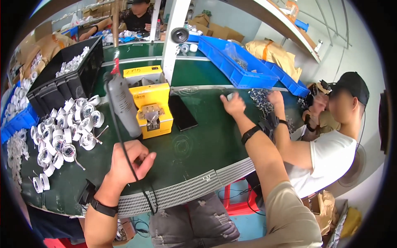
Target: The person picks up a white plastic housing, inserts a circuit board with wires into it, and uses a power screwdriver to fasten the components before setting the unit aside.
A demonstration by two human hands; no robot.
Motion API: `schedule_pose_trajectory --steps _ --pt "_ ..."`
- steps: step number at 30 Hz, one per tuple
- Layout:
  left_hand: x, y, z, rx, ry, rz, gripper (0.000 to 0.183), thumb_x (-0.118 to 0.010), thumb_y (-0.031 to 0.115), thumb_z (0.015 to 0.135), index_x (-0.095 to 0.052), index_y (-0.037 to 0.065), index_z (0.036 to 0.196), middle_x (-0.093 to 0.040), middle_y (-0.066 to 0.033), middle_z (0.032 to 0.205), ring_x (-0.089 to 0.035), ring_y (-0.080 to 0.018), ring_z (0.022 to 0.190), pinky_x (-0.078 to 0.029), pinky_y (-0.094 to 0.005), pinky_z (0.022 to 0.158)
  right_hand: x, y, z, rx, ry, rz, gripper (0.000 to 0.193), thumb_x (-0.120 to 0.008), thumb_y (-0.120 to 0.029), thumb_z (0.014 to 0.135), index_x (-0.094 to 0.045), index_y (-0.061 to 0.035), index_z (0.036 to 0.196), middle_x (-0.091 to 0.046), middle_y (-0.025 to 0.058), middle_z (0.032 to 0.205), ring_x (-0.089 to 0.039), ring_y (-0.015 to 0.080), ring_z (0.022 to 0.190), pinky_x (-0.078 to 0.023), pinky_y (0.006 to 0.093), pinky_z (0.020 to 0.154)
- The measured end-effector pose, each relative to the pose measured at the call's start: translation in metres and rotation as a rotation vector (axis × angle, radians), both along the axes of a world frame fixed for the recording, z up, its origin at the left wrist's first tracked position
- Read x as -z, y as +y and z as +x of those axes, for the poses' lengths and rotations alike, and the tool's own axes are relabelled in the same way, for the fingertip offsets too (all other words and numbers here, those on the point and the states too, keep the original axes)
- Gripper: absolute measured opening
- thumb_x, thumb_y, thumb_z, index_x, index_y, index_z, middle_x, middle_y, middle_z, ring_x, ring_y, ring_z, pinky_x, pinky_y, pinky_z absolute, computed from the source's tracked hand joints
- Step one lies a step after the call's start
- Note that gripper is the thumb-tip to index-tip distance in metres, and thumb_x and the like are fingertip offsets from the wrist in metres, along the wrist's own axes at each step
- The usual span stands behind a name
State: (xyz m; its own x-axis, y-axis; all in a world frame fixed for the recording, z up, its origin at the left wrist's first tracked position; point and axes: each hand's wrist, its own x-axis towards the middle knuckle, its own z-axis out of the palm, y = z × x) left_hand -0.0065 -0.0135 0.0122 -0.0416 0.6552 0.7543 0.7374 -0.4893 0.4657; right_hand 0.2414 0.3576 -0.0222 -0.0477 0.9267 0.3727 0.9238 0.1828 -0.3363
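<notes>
Many white round housings lie heaped at the frame's left, apparently not yet worked; the left hand rests near them, fingers loosely curled on nothing, beside the hanging grey screwdriver; the right hand reaches upward, fingers spread, towards small screws; green tabletop, yellow feeder, blue bins, a crowded workshop

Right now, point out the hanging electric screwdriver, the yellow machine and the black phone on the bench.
Hanging electric screwdriver (124, 105): head view, middle of its grey body.
Yellow machine (154, 99): head view, yellow top face.
Black phone (182, 113): head view, centre of its dark screen.
</notes>
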Motion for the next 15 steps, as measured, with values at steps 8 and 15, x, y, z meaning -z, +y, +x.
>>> schedule_pose_trajectory --steps 8,15 --pt "0.004 0.006 0.014 0.170 -0.240 -0.282 0.010 -0.069 0.005 0.077 -0.062 0.002 0.071 -0.058 -0.0063 0.063 -0.056 -0.0143 0.051 -0.042 -0.0252 0.048 -0.029 -0.106 -0.046 -0.727 0.456 0.508 0.049 -0.076 -0.024 0.074 -0.055 -0.0011 0.111 -0.056 0.0185 0.100 -0.056 0.0348 0.093 -0.048 0.0405 0.081" --pt "0.030 0.000 0.000 0.479 -1.015 -0.426 0.074 -0.054 0.052 0.091 -0.035 -0.002 0.137 -0.052 -0.0118 0.125 -0.053 -0.0225 0.116 -0.046 -0.0352 0.096 -0.051 -0.239 -0.109 -1.590 0.374 0.558 0.059 -0.082 -0.029 0.064 -0.058 -0.0064 0.113 -0.057 0.0082 0.105 -0.058 0.0310 0.095 -0.049 0.0397 0.082"
